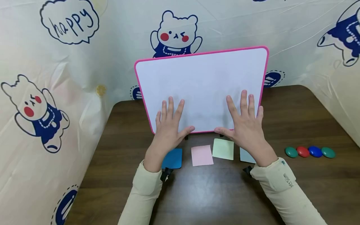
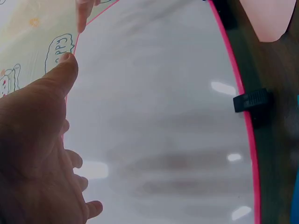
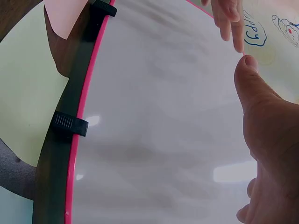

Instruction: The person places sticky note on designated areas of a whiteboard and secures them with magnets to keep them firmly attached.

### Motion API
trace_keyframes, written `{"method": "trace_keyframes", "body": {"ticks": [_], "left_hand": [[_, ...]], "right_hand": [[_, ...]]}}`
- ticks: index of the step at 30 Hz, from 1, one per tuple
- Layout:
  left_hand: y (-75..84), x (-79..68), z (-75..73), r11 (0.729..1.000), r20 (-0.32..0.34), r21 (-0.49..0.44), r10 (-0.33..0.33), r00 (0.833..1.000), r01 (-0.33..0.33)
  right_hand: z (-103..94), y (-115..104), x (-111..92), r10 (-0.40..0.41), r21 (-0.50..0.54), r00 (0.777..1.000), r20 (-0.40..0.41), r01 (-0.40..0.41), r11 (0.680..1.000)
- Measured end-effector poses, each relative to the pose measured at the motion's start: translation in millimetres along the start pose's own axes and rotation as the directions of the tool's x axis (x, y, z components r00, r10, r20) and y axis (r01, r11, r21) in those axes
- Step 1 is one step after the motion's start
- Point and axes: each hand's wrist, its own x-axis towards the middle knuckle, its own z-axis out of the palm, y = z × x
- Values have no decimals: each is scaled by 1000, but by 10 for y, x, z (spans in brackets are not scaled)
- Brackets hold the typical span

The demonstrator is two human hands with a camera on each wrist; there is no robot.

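A whiteboard with a pink frame stands tilted back on the table. Over its lower left part my left hand is spread, fingers straight and pointing up. My right hand is spread likewise over the lower right. Both palms face the board and neither hand holds anything; whether the fingertips touch it I cannot tell. In the left wrist view the left hand appears beside the white surface, with a black clip on the lower edge. The right wrist view shows the right hand and another black clip.
Before the board lie a blue note, a pink note, a pale green note and a light blue note, partly under the right wrist. Several round coloured pieces form a row at right. A printed cloth hangs behind the table.
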Motion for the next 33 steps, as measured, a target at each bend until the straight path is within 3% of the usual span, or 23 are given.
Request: {"method": "trace_keyframes", "body": {"ticks": [5, 8, 14, 17, 22, 26, 30, 33], "left_hand": [[-92, -78, -135, 999, -7, -40, 16, 1000, -16], [-174, -179, -212, 988, 8, -151, 22, 1000, -20], [-402, -472, -303, 914, 92, -400, -35, 995, 69], [-534, -573, -294, 892, 141, -435, -70, 988, 125], [-728, -649, -205, 896, 221, -399, -111, 969, 193], [-838, -667, -141, 910, 333, -324, -147, 931, 259], [-915, -678, -100, 917, 467, -253, -164, 869, 309], [-952, -686, -59, 919, 532, -227, -161, 832, 323]], "right_hand": [[-20, 31, -18, 32, 7, 999, 13, -32, 999], [-44, 77, -43, 51, 19, 999, 14, -51, 999], [-108, 234, -113, 74, 70, 997, 6, -75, 995], [-136, 333, -162, 88, 92, 996, 5, -88, 992], [-155, 522, -299, 136, 117, 990, 27, -139, 983], [-197, 693, -447, 167, 149, 983, 70, -176, 973], [-231, 910, -591, 211, 129, 965, 158, -232, 964], [-242, 1090, -701, 258, 88, 941, 219, -283, 955]]}}
